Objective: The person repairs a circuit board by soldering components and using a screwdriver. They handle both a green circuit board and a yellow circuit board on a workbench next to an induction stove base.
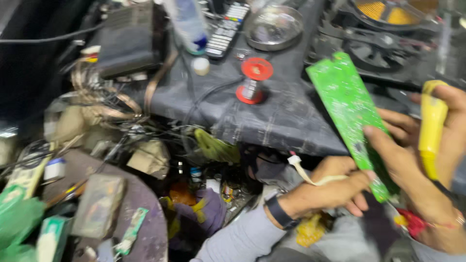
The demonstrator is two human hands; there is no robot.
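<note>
The left hand point(335, 187) lies low at the right of the view, its sleeve grey and a dark band at the wrist. Its grip is closed on the lower end of a long green circuit board point(350, 114), with the thumb and fingers pinching the board near its bottom edge. A pale flat cable point(310, 175) with a white connector curls across the back of this hand.

The right hand point(427, 160) is at the right edge of the view. Its fingers press on the right edge of the same circuit board, and its grip also encloses a yellow-handled tool point(432, 128) that stands nearly upright. The tool's tip is hidden behind the hand. A red thread band sits at the right wrist.

The circuit board is held in the air, tilted, its upper end reaching over the edge of the dark tabletop point(286, 116).

On the tabletop, just left of the board, a red spool point(253, 80) stands upright. Behind it lie a remote control point(227, 29), a round metal dish point(273, 26) and a black box point(128, 39). A black fan assembly point(374, 46) lies at the upper right. Loose wires, scraps and small parts crowd the area below the tabletop edge. The view is blurred.
</note>
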